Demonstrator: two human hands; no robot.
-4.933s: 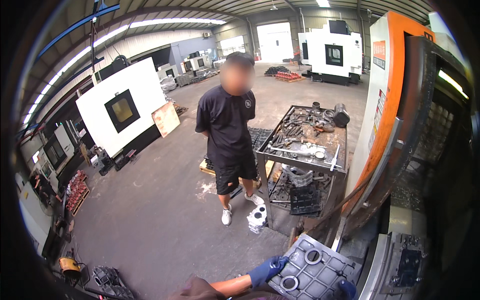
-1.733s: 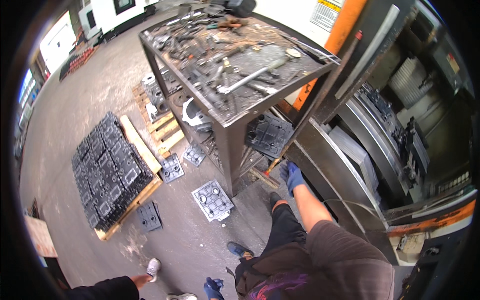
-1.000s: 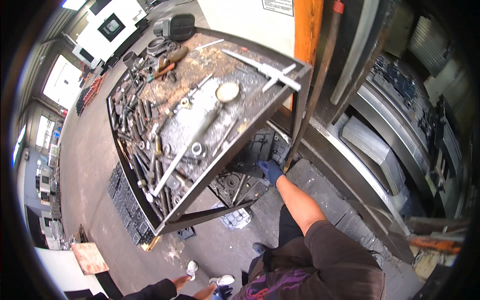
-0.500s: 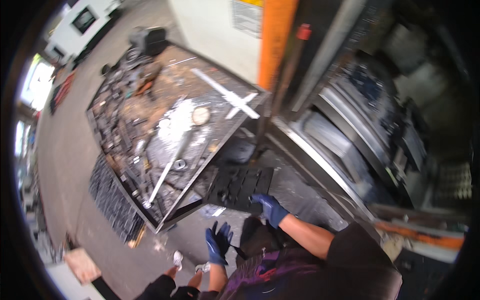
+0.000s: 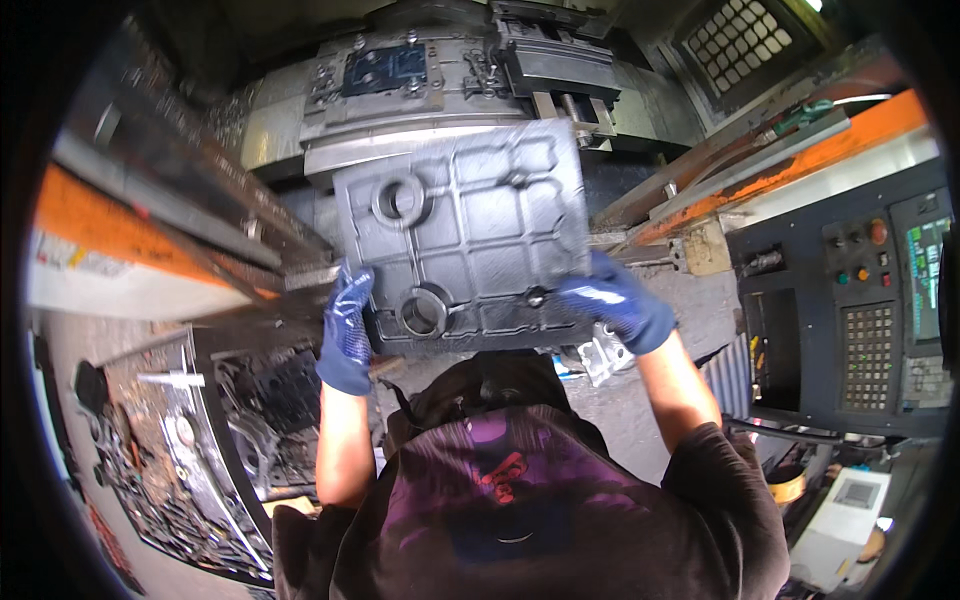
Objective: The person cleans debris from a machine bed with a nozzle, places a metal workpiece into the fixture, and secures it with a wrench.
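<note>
Over grey floor [image 5: 622,420] — machine bed [image 5: 385,118] ahead, cluttered cart [image 5: 220,450] at left — both hands [image 5: 347,325] [image 5: 625,305] grip a ribbed plate [image 5: 495,225].

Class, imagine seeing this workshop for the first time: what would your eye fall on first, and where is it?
Probably the grey, ribbed metal plate with two round rings, mid-picture, held at its sides by the blue-gloved left hand and blue-gloved right hand. Next would come the bright orange strip of machine frame at upper right, and below it the dark grey control panel with its lit screen near the right edge.
</note>
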